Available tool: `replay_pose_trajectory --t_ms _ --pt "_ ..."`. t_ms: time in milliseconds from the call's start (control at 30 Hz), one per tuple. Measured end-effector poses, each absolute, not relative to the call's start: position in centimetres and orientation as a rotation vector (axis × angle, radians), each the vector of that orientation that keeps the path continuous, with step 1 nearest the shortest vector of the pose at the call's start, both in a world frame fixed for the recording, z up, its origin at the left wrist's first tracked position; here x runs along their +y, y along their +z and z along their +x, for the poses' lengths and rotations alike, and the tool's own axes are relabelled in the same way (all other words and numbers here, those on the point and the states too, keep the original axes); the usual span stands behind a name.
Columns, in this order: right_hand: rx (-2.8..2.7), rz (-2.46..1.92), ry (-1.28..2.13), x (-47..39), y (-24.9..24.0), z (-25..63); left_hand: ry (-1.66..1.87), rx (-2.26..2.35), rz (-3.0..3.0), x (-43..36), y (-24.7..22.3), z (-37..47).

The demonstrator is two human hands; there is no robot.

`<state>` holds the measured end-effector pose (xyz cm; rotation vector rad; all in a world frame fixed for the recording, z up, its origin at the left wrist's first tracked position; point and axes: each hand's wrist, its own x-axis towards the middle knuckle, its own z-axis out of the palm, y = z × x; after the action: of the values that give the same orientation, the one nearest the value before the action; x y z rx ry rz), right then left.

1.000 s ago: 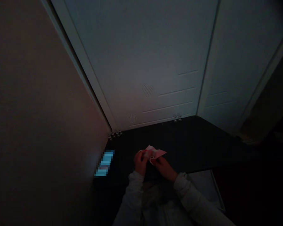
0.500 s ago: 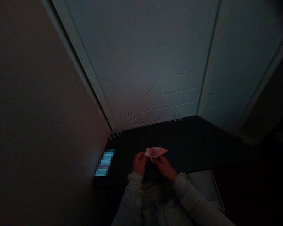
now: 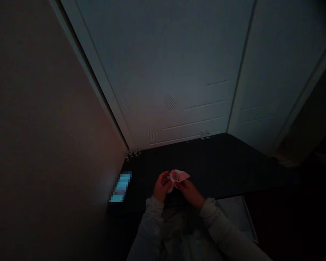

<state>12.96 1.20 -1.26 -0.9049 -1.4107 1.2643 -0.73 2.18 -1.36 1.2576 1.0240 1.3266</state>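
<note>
Between my two hands is a small piece of pink and white paper (image 3: 182, 176), held above the dark tabletop. Its left part curls round into a loop, and a pointed corner sticks out to the right. My left hand (image 3: 162, 186) pinches the curled left side with bent fingers. From below and to the right, my right hand (image 3: 189, 191) grips the paper near its middle, thumb and fingers pressed together. The dim light hides the fine folds and the exact fingertip contact.
The dark tabletop (image 3: 233, 159) meets a white panel (image 3: 195, 72) with heart patterns. Small clear objects (image 3: 132, 154) stand along its back edge, with another pair (image 3: 205, 135) further right. A lit, blurred screen (image 3: 121, 187) leans near the left wall. A pale tray-like box (image 3: 237, 217) is at lower right.
The paper's left side has curled from a flatter, spread shape into a rounded loop. My left fingers have shifted slightly up and right around it; my right hand stays almost in place.
</note>
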Motion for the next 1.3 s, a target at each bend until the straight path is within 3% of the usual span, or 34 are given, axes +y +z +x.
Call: replay_pose_trajectory --t_ms 200,767,1300 --pt "-1.385 -0.827 1.286 1.36 -1.74 12.73 1.205 1.01 1.29 1.79 -0.57 -0.59" --pt "-1.226 -0.851 1.118 1.36 -1.43 13.02 1.309 0.931 1.134 2.0 -0.91 0.0" --pt "-1.021 -0.845 1.325 1.5 -1.61 12.89 1.207 0.838 1.282 1.63 -0.96 0.08"
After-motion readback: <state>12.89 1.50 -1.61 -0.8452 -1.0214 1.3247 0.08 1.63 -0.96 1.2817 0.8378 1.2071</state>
